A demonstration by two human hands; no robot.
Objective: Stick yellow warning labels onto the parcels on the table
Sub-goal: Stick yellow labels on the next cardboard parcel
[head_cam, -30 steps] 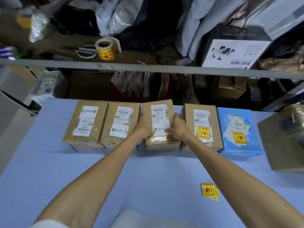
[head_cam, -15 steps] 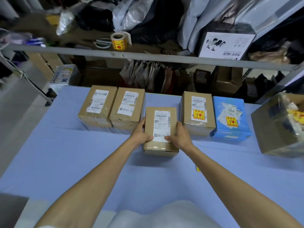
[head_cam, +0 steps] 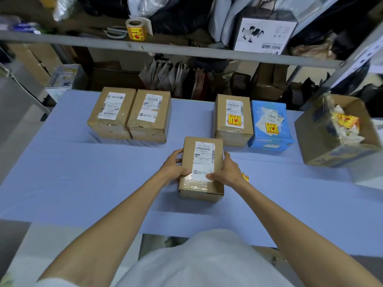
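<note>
A brown parcel point(head_cam: 202, 168) with a white shipping label stands on the blue table point(head_cam: 83, 183), pulled out of the row toward me. My left hand point(head_cam: 173, 167) grips its left side and my right hand point(head_cam: 224, 171) grips its right side, thumbs on top. Loose yellow warning labels point(head_cam: 245, 177) lie just right of my right hand, mostly hidden by it. Two unlabelled brown parcels point(head_cam: 113, 112) point(head_cam: 150, 114) stand at the back left. A brown parcel point(head_cam: 233, 119) and a blue parcel point(head_cam: 269, 125) at the back right each carry a yellow label.
An open cardboard box point(head_cam: 323, 141) holding scrap paper and yellow backing sits at the table's right edge. A roll of yellow labels point(head_cam: 136, 30) and scissors point(head_cam: 115, 32) lie on the shelf behind. A grey shelf bar point(head_cam: 186, 49) crosses above the table's far edge.
Both hands have drawn the middle parcel out of the back row toward me, leaving a gap between the other parcels. The loose labels are now beside my right hand.
</note>
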